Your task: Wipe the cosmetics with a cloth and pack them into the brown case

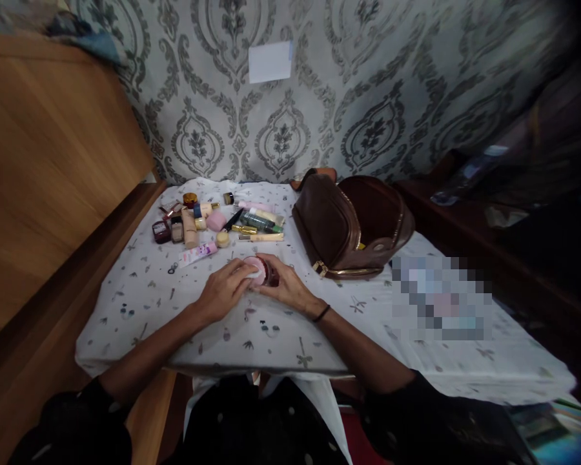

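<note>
Over the table's middle, my right hand (290, 284) is wrapped round a small dark red jar (273, 274), which is tilted with its pink top (257, 266) turned to the left. The fingers of my left hand (225, 287) are pinched on a small white wipe (252, 274), pressed against that pink top. Whether the wipe is cloth or paper I cannot tell. Beyond my hands lie several cosmetics, among them a pink and white tube (197, 254), a beige tube (190, 228), a pink rounded item (216, 221) and a green-tinted bottle (259, 222).
A brown cosmetic bag (326, 223) stands unzipped at the back right of the cloth-covered table (281, 349). Right of it lies a blurred-out item (440, 300). A wooden panel (53, 155) borders the left side, and a patterned wall (281, 129) rises behind. A clear bottle (467, 174) lies far right.
</note>
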Tool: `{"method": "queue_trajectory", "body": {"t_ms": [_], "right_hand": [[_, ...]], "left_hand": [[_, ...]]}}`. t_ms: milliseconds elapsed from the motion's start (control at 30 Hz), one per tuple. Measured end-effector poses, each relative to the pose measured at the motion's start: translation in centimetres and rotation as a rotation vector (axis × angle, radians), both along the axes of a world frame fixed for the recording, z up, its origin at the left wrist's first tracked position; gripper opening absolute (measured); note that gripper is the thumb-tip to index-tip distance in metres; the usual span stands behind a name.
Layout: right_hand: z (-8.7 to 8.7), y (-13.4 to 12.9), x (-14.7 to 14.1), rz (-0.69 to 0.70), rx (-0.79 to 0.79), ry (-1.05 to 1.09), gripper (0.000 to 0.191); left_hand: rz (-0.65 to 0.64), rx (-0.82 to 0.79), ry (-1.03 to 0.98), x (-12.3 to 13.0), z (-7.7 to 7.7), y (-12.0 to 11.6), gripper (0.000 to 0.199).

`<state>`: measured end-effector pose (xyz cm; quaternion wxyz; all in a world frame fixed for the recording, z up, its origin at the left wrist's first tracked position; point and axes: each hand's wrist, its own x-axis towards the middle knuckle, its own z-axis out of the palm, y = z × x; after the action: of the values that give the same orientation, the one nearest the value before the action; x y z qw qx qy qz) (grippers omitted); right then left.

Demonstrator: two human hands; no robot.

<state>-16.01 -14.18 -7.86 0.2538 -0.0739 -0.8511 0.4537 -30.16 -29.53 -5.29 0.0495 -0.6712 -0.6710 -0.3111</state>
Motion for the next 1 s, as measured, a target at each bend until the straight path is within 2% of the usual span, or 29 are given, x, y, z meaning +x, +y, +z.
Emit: {"method": "queue_trajectory", "body": {"t_ms": [100, 267, 333, 433, 500, 633, 867, 1000], "right_hand": [[0.4, -0.2, 0.0, -0.054, 0.013, -0.022, 0.060], [0.0, 0.1, -0.1, -0.207, -0.024, -0.076, 0.069], [-0.3, 0.2, -0.2, -0.230, -0.023, -0.061, 0.061], [-0.4, 0.4, 0.0, -0.202, 0.062, -0.004, 0.039], [-0.3, 0.5, 0.2, -0.178, 0.109, 0.017, 0.031], [-0.3, 0.7, 0.3, -0.143, 0.105, 0.032, 0.037], [-0.9, 1.0, 0.4, -0.124, 0.118, 0.063, 0.052], [-0.9, 0.9, 0.5, -0.108, 0.101, 0.030, 0.062]], "left_hand": [[0.024, 0.022, -0.094, -1.1, 0.0, 0.4, 0.025], [0.103, 0.059, -0.226, -2.7, 0.1, 0.9, 0.024], [0.109, 0.070, -0.254, -3.0, 0.1, 1.2, 0.024], [0.070, 0.053, -0.277, -3.3, 0.0, 1.5, 0.025], [0.048, 0.041, -0.277, -3.4, -0.1, 1.6, 0.026], [0.022, 0.043, -0.184, -3.0, 0.0, 1.6, 0.029], [0.041, -0.002, 0.201, -1.4, 1.3, 1.3, 0.034], [0.007, -0.040, 0.263, -1.0, 1.9, 1.4, 0.038]]}}
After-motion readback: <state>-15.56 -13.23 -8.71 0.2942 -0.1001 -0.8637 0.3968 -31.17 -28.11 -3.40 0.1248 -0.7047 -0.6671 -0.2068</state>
